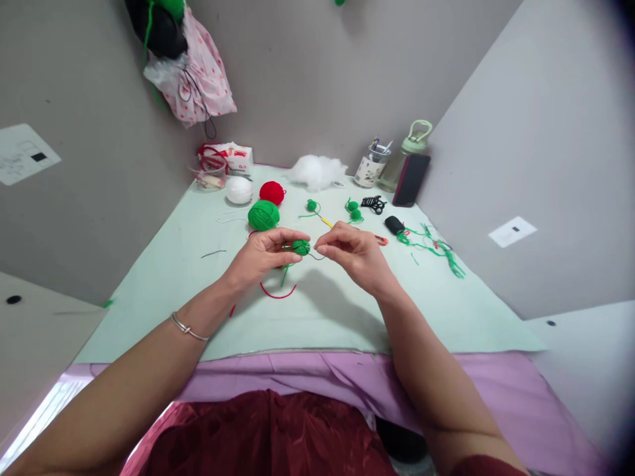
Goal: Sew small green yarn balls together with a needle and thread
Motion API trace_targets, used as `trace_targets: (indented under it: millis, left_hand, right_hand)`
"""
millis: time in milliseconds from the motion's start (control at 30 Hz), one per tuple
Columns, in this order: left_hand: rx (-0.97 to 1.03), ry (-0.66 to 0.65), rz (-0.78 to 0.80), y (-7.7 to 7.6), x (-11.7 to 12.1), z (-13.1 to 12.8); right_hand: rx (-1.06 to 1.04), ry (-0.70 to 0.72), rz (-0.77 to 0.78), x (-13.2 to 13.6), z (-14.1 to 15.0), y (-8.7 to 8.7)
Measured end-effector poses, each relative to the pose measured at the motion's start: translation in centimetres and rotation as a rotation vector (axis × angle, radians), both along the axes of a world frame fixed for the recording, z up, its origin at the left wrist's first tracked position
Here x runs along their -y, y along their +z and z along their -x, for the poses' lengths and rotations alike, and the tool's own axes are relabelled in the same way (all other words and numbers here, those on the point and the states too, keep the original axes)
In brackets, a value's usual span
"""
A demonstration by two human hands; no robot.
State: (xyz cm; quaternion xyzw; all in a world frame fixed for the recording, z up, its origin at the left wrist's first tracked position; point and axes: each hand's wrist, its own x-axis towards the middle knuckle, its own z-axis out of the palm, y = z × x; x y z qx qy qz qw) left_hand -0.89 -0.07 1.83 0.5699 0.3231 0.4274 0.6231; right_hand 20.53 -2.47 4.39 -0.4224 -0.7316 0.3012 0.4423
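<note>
A small green crocheted ball (300, 248) is held over the table between the thumb and fingers of my left hand (258, 254). Just to its right, my right hand (354, 254) is closed in a pinch on a thin needle, mostly hidden by the fingertips. A dark thread (316, 257) runs from the ball toward my right hand. Green yarn ends (284, 274) hang below my left hand. On the table beneath, a red yarn strand (278, 295) lies in a curve. Behind my right hand is a yellow-handled crochet hook (326, 223).
Green (263, 215), red (272, 192) and white yarn balls (239, 190) sit behind my left hand. White stuffing (318, 172), a pen cup (371, 166), a bottle (399, 165) and a phone (411, 180) stand farther back. Scissors (374, 204) and green yarn scraps (454, 264) lie right.
</note>
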Motion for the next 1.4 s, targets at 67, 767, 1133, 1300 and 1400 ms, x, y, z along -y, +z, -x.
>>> trace_targets:
  millis: [67,767,1133,1300,1400]
  left_hand:
    - [-0.007,0.024,-0.027,-0.1,0.1,0.0]
    - [-0.049,-0.036,-0.129,-0.7,0.0,-0.1]
    - [0.002,-0.041,-0.100,0.0,0.3,-0.1]
    - [0.011,0.029,-0.102,-0.2,0.4,-0.2]
    - [0.011,0.045,-0.099,-0.3,0.4,-0.3]
  right_hand:
    - [-0.028,0.010,0.028,-0.1,0.1,-0.2]
    - [0.009,0.078,0.083,-0.3,-0.7,0.0]
    - [-0.127,0.163,0.261,-0.8,-0.9,0.0]
    - [-0.217,0.120,0.237,-0.8,0.2,-0.7]
    - [-0.233,0.082,0.203,-0.7,0.8,-1.0]
